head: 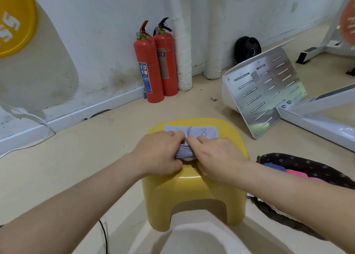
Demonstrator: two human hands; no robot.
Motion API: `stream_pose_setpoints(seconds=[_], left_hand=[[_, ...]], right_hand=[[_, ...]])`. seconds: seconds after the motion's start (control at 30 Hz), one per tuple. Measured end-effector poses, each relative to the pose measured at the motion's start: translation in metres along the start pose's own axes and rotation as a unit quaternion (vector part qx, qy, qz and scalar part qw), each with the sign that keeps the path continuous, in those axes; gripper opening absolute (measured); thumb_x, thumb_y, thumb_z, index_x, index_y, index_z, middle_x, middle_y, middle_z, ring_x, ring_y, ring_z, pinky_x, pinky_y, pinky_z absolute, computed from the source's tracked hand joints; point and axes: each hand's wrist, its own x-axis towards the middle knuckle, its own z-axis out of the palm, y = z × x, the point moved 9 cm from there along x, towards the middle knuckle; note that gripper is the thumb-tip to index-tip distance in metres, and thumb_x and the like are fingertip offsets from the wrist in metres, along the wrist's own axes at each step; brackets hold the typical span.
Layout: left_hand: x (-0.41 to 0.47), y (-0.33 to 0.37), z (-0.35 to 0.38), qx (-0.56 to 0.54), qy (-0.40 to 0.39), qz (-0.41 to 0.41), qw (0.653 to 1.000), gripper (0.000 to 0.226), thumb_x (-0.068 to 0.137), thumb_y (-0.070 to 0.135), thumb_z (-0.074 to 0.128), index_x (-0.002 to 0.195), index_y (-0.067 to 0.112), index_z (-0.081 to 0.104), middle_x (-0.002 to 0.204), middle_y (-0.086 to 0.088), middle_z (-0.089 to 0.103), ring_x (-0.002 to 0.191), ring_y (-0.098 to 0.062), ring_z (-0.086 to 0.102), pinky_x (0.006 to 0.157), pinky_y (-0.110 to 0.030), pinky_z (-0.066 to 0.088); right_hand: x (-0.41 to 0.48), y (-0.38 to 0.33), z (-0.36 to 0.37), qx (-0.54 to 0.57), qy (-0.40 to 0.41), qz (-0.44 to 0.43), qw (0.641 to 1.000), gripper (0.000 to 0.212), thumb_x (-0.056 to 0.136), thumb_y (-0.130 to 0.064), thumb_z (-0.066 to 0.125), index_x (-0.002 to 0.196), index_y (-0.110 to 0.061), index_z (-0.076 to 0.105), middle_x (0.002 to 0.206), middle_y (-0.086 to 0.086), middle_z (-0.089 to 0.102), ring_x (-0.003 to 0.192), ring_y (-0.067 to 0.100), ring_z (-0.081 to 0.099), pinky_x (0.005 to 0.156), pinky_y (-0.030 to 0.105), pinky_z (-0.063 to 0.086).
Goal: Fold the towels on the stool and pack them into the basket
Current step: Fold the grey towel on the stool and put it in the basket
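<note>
- Head view: left hand [160,154] and right hand [218,157], fingers curled, both grip the bunched near part of pale lilac towel [194,132], frame centre.
- Towel's far part lies flat on yellow stool [192,192]; "OG" readable on it.
- Basket [315,164], lower right, holds blue and pink cloths.
- Fire extinguishers [153,65], upper centre: labels too blurred to read.
</note>
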Motion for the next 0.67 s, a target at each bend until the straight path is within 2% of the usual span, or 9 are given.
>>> stream_pose_setpoints(seconds=[0.1, 0.2, 0.27, 0.33, 0.43, 0.53, 0.6, 0.67], left_hand=[[-0.004, 0.01, 0.006, 0.036, 0.007, -0.013, 0.999, 0.04, 0.08, 0.051, 0.052, 0.104, 0.021, 0.042, 0.097, 0.002, 0.053, 0.091, -0.021, 0.052, 0.062, -0.032, 0.034], [0.003, 0.007, 0.0, 0.055, 0.032, -0.021, 0.998, 0.03, 0.08, 0.042, 0.051, 0.101, 0.022, 0.05, 0.096, 0.004, 0.057, 0.091, -0.022, 0.057, 0.06, -0.031, 0.034], [0.008, 0.005, -0.004, 0.069, 0.031, -0.015, 0.997, 0.022, 0.076, 0.033, 0.05, 0.095, 0.023, 0.056, 0.092, 0.004, 0.059, 0.086, -0.023, 0.059, 0.058, -0.029, 0.032], [0.012, 0.001, -0.007, 0.063, 0.012, -0.023, 0.998, 0.019, 0.072, 0.03, 0.051, 0.088, 0.024, 0.057, 0.086, 0.002, 0.06, 0.077, -0.026, 0.057, 0.057, -0.029, 0.032], [0.019, -0.019, -0.01, -0.068, -0.025, -0.054, 0.996, 0.015, 0.066, 0.035, 0.05, 0.078, 0.026, 0.05, 0.075, 0.002, 0.057, 0.07, -0.026, 0.051, 0.056, -0.029, 0.034], [0.024, -0.045, -0.006, -0.228, -0.036, -0.097, 0.968, 0.023, 0.059, 0.039, 0.048, 0.079, 0.03, 0.053, 0.078, 0.007, 0.061, 0.077, -0.019, 0.056, 0.059, -0.027, 0.042], [0.025, -0.061, 0.002, -0.316, -0.018, -0.125, 0.94, 0.022, 0.067, 0.04, 0.056, 0.085, 0.027, 0.06, 0.08, 0.009, 0.065, 0.078, -0.015, 0.06, 0.068, -0.031, 0.05], [0.028, -0.07, 0.011, -0.365, 0.0, -0.137, 0.921, 0.017, 0.08, 0.04, 0.063, 0.089, 0.026, 0.063, 0.081, 0.009, 0.067, 0.078, -0.013, 0.062, 0.072, -0.035, 0.053]], right_hand=[[-0.003, -0.007, 0.0, -0.011, -0.001, -0.006, 1.0, 0.036, 0.055, -0.025, 0.067, 0.083, -0.015, 0.047, 0.058, -0.001, 0.05, 0.03, 0.022, 0.043, 0.04, 0.018, 0.0], [-0.001, -0.01, 0.0, -0.019, 0.007, 0.011, 1.0, 0.028, 0.062, -0.035, 0.057, 0.08, -0.014, 0.052, 0.059, 0.002, 0.05, 0.031, 0.023, 0.042, 0.04, 0.02, 0.008], [0.001, -0.007, 0.001, -0.029, 0.025, 0.021, 0.999, 0.029, 0.059, -0.033, 0.062, 0.079, -0.013, 0.054, 0.057, 0.004, 0.05, 0.032, 0.025, 0.042, 0.044, 0.025, 0.018], [0.004, -0.004, -0.002, -0.035, 0.043, 0.026, 0.998, 0.032, 0.055, -0.03, 0.066, 0.078, -0.013, 0.054, 0.054, 0.004, 0.049, 0.03, 0.025, 0.041, 0.045, 0.025, 0.019], [0.007, 0.008, -0.009, -0.038, 0.056, 0.04, 0.997, 0.037, 0.059, -0.035, 0.064, 0.086, -0.011, 0.056, 0.061, 0.004, 0.053, 0.033, 0.026, 0.04, 0.041, 0.022, 0.018], [0.006, 0.011, -0.013, -0.054, 0.093, 0.032, 0.994, 0.043, 0.066, -0.034, 0.055, 0.101, -0.009, 0.056, 0.085, 0.008, 0.055, 0.052, 0.028, 0.049, 0.045, 0.03, 0.03], [0.007, 0.01, -0.011, -0.074, 0.103, 0.03, 0.991, 0.05, 0.067, -0.032, 0.055, 0.11, -0.008, 0.056, 0.093, 0.011, 0.056, 0.062, 0.029, 0.052, 0.051, 0.032, 0.032], [0.011, 0.015, -0.006, -0.07, 0.085, 0.041, 0.993, 0.049, 0.067, -0.031, 0.052, 0.11, -0.008, 0.057, 0.089, 0.009, 0.056, 0.058, 0.028, 0.054, 0.045, 0.029, 0.028]])
